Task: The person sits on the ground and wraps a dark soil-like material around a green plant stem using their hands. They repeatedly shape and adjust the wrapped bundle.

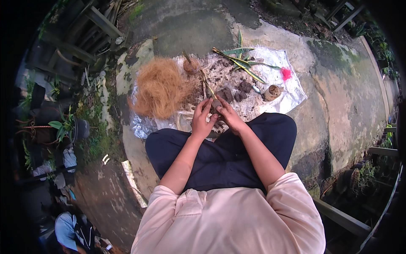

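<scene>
My left hand (202, 120) and my right hand (232, 118) meet above my crossed legs, cupped around a dark lump of soil (216, 104). Out of its top leans a narrow yellow-and-green leaf cutting (207, 85), pointing away from me. My fingers hide part of the lump. Just beyond my right hand lie more wet soil clods (225, 94). To the left of my hands spreads a big loose heap of brown fibre, like coconut coir (160, 89). Behind it stands a fibre-wrapped ball (191, 65) with a stem sticking up.
Soil crumbs litter a silvery-white sheet (293, 92) on the concrete. Several variegated snake plant leaves (242, 60) lie at its far side, near pink string (285, 74). A small white-and-teal object (256, 89) is beside a tan cylindrical container (272, 92). A potted plant (81, 128) stands left.
</scene>
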`<action>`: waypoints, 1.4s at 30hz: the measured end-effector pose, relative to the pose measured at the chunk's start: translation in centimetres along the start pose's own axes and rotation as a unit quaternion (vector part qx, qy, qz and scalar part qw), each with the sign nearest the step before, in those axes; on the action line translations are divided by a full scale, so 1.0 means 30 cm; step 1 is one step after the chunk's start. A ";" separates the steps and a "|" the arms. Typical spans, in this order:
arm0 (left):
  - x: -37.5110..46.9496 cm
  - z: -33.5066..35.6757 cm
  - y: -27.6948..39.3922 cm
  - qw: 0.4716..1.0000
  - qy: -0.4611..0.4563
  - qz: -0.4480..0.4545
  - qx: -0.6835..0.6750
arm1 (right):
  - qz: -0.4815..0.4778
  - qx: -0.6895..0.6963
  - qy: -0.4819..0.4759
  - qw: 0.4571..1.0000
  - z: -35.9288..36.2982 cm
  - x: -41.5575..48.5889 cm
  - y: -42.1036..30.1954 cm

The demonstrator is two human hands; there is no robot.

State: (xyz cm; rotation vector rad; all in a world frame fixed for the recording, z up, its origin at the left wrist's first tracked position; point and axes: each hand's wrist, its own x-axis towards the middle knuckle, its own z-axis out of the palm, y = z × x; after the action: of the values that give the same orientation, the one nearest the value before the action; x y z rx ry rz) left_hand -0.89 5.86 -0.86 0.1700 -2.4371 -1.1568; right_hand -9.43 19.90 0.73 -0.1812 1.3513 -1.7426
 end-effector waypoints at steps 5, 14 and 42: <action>-0.016 0.007 -0.051 0.988 0.004 -0.037 -0.148 | -0.111 -0.161 0.023 0.980 -0.002 0.015 -0.007; 0.003 0.004 -0.029 0.807 -0.076 -0.350 -0.470 | -0.199 -0.383 0.033 0.902 -0.002 0.046 0.063; 0.020 -0.025 -0.053 0.801 0.136 -0.394 -0.430 | -0.250 -0.017 0.260 0.932 -0.128 0.123 0.078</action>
State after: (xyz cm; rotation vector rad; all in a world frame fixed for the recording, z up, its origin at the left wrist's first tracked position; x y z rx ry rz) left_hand -1.23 4.13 -1.44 1.0290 -1.3490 -2.2646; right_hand -12.59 19.99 -4.15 -0.0865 1.8317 -2.3038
